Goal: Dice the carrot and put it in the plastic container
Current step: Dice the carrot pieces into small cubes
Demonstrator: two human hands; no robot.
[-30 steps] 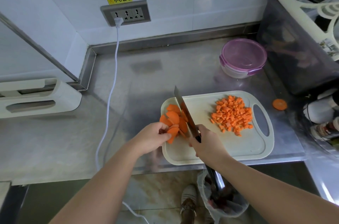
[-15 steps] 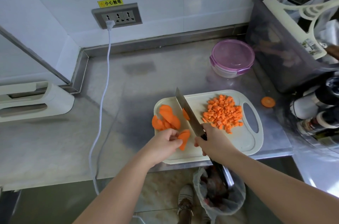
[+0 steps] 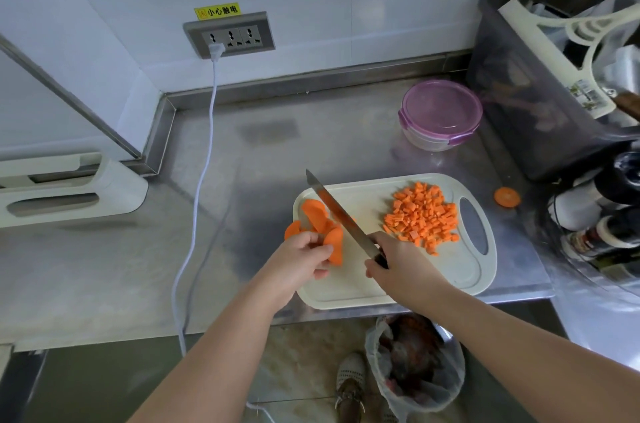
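Note:
A cream cutting board (image 3: 450, 270) lies at the counter's front edge. Several orange carrot slices (image 3: 317, 216) lie fanned at its left end. My left hand (image 3: 299, 258) pinches the nearest slices. My right hand (image 3: 398, 261) grips the handle of a long knife (image 3: 341, 213), whose blade slants up and left just right of the slices. A heap of diced carrot (image 3: 422, 216) covers the board's right half. The round plastic container (image 3: 440, 114) with a purple lid stands closed behind the board.
One carrot round (image 3: 506, 197) lies on the steel counter right of the board. A dark bin (image 3: 540, 90) and bottles (image 3: 602, 215) crowd the right side. A white cable (image 3: 199, 187) runs from the wall socket over the counter. A bagged waste bin (image 3: 415, 370) stands on the floor.
My left hand has drawn the slices together at the board's left end. The knife blade has shifted slightly, staying right of the slices. The view has moved a little.

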